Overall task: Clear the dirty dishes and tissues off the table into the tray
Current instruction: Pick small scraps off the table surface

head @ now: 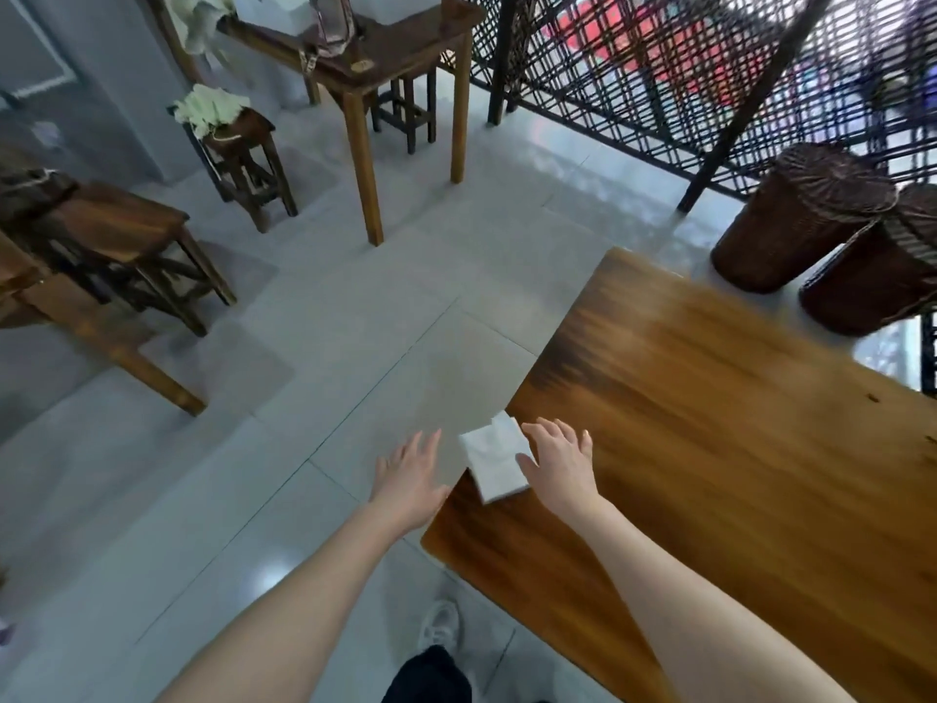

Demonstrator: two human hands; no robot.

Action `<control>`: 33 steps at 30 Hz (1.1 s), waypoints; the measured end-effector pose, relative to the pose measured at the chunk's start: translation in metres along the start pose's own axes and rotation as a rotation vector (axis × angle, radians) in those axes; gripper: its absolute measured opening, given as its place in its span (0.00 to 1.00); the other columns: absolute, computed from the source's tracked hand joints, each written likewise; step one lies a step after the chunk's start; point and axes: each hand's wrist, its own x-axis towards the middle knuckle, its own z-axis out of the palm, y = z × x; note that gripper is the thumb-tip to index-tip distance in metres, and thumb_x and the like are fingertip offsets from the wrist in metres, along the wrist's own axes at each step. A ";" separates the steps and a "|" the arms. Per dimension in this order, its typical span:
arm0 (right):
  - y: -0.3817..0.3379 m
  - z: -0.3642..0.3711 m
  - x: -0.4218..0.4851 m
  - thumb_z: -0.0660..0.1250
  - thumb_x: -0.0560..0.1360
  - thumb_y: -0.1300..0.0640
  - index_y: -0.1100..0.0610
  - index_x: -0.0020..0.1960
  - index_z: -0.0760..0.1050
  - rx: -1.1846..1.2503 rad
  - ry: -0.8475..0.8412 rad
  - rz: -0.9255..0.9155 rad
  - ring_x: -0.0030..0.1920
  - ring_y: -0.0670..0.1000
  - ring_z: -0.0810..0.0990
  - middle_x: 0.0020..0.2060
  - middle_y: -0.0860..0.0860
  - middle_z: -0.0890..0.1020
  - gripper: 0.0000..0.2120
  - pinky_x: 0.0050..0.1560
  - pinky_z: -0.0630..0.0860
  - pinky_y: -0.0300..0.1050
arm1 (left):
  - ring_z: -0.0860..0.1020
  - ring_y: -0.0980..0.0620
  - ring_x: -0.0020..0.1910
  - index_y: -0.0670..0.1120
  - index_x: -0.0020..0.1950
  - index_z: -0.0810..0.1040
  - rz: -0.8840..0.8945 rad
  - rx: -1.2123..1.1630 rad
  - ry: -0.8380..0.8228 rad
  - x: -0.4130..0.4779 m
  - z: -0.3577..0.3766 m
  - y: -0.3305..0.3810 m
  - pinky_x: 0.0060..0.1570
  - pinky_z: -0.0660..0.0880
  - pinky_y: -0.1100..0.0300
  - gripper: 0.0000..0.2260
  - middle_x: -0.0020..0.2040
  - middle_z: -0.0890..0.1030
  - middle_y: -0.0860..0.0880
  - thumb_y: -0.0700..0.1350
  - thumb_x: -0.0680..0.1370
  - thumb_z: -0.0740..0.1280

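A white folded tissue (493,458) lies at the left edge of the wooden table (720,428), partly overhanging it. My right hand (560,461) hovers over the table just right of the tissue, fingers spread, its thumb at the tissue's right side. My left hand (411,474) is stretched out over the floor just left of the table edge, fingers straight, holding nothing. No tray or dishes are in view.
Two dark wicker baskets (796,220) stand on the floor beyond the table. A second wooden table (365,58) and stools (243,144) stand farther back; another stool (127,235) is at the left. A woven lattice screen (684,78) runs behind.
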 end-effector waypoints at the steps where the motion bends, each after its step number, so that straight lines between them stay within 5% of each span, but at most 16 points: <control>1: -0.003 0.003 0.005 0.61 0.79 0.48 0.49 0.71 0.66 -0.002 -0.016 0.012 0.75 0.54 0.57 0.73 0.50 0.66 0.21 0.74 0.44 0.61 | 0.53 0.43 0.77 0.51 0.79 0.43 0.018 -0.008 -0.009 0.005 0.000 -0.002 0.72 0.55 0.42 0.38 0.80 0.49 0.46 0.56 0.78 0.63; 10: -0.010 0.020 0.025 0.62 0.79 0.47 0.51 0.69 0.68 0.033 -0.021 0.165 0.69 0.51 0.68 0.65 0.48 0.74 0.20 0.74 0.50 0.55 | 0.54 0.47 0.77 0.54 0.79 0.43 0.150 -0.114 -0.040 0.033 0.018 -0.005 0.72 0.54 0.46 0.46 0.79 0.51 0.49 0.59 0.71 0.71; 17: -0.006 0.019 0.026 0.62 0.79 0.50 0.51 0.48 0.77 0.057 0.004 0.123 0.50 0.47 0.75 0.44 0.45 0.78 0.07 0.72 0.59 0.54 | 0.54 0.48 0.77 0.57 0.77 0.38 0.204 -0.152 -0.035 0.043 0.039 0.008 0.72 0.55 0.46 0.55 0.78 0.53 0.51 0.64 0.64 0.74; 28: 0.009 0.007 0.016 0.63 0.79 0.51 0.50 0.42 0.74 0.140 -0.021 0.113 0.44 0.46 0.73 0.38 0.44 0.76 0.08 0.69 0.62 0.51 | 0.52 0.48 0.77 0.53 0.77 0.38 0.195 -0.150 0.095 0.044 0.056 0.027 0.73 0.53 0.45 0.55 0.78 0.47 0.51 0.69 0.64 0.72; 33: 0.011 0.001 0.012 0.63 0.79 0.51 0.50 0.42 0.73 0.166 -0.031 0.107 0.45 0.46 0.73 0.39 0.44 0.76 0.08 0.71 0.59 0.51 | 0.57 0.49 0.74 0.50 0.76 0.45 0.232 -0.142 0.137 0.045 0.057 0.033 0.72 0.56 0.46 0.51 0.76 0.54 0.50 0.68 0.66 0.70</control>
